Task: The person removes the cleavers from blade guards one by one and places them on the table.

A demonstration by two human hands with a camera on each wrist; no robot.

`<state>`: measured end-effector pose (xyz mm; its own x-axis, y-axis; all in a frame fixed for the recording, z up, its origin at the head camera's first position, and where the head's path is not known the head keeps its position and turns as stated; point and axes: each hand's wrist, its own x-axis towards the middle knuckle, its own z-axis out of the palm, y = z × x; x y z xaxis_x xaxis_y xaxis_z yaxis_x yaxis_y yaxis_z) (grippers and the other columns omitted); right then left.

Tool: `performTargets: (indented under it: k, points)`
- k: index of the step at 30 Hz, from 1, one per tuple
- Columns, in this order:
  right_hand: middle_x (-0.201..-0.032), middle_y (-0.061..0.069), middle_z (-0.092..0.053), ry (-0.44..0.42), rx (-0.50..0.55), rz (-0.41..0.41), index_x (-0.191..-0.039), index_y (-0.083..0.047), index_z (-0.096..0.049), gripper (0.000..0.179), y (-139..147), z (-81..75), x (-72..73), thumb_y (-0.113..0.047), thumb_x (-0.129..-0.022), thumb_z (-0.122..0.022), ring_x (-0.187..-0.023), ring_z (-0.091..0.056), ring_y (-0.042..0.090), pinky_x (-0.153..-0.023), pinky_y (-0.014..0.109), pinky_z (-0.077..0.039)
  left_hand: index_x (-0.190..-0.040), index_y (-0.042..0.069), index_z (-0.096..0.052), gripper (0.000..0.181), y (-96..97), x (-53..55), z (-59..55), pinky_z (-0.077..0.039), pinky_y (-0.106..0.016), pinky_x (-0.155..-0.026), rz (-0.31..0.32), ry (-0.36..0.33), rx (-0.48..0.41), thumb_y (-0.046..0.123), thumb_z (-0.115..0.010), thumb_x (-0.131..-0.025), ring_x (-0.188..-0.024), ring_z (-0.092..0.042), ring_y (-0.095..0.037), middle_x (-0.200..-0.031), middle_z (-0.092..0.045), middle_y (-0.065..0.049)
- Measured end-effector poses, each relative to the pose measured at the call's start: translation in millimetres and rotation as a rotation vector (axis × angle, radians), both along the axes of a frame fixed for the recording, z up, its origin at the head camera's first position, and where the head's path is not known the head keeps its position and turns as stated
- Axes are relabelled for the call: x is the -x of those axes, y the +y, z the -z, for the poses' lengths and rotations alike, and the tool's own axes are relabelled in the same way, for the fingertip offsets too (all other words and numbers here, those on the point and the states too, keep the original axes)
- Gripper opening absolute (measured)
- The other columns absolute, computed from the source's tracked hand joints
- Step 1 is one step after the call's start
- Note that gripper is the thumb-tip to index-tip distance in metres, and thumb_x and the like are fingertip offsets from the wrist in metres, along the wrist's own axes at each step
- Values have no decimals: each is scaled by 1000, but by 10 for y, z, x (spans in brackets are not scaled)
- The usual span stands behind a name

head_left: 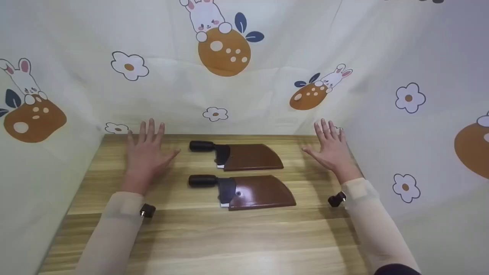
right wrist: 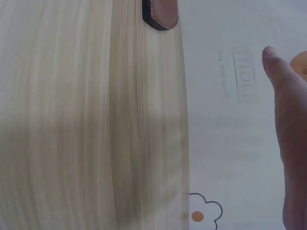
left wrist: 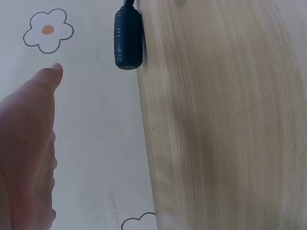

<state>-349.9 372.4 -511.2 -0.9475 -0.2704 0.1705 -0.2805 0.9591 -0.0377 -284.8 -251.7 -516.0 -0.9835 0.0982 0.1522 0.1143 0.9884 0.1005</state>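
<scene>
Two cleavers in brown sheaths lie on the wooden table, one behind the other, their black handles pointing left. The far cleaver (head_left: 252,157) is near the table's back edge; the near cleaver (head_left: 261,192) lies in front of it, a bright reflection on its sheath. To the left of the handles, my left hand (head_left: 147,154) is spread with straight fingers and holds nothing. My right hand (head_left: 329,151) is spread likewise, right of the sheath tips. A black handle (left wrist: 128,38) shows beyond the left thumb, and a sheath tip (right wrist: 163,13) appears in the right wrist view.
A pale curtain (head_left: 172,91) printed with rabbits, oranges and flowers hangs behind the table and along both sides. The wooden tabletop (head_left: 244,240) extends toward me. Each sleeve carries a small black device (head_left: 147,210) at the wrist.
</scene>
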Motion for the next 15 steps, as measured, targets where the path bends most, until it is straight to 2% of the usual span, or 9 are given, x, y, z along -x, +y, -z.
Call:
performTargets:
  k: [8, 11, 15]
  points:
    - [-185, 12, 0, 6, -60, -14, -178, -13, -12, 110, -62, -18, -133, -82, -102, -49, -170, 0, 41, -133, 66, 2, -178, 10, -10, 108, 37, -99, -10, 22, -66, -125, 12, 27, 1, 86, -28, -104, -168, 6, -46, -183, 4, -24]
    - [-186, 12, -1, 12, -52, -23, -178, -13, -14, 109, -85, -5, -190, -80, -101, -52, -170, 0, 40, -133, 66, 1, -178, 11, -7, 107, 69, -143, 9, 23, -65, -125, 22, 27, 7, 86, -28, -104, -168, 10, -44, -183, 7, -22]
    - [-186, 12, -4, 21, 1, -62, -178, -12, -17, 109, -141, 25, -265, -76, -100, -59, -170, 1, 39, -133, 66, 2, -178, 12, -6, 105, 134, -228, 39, 21, -65, -126, 35, 25, -4, 82, -34, -106, -169, 9, -42, -183, 9, -19]
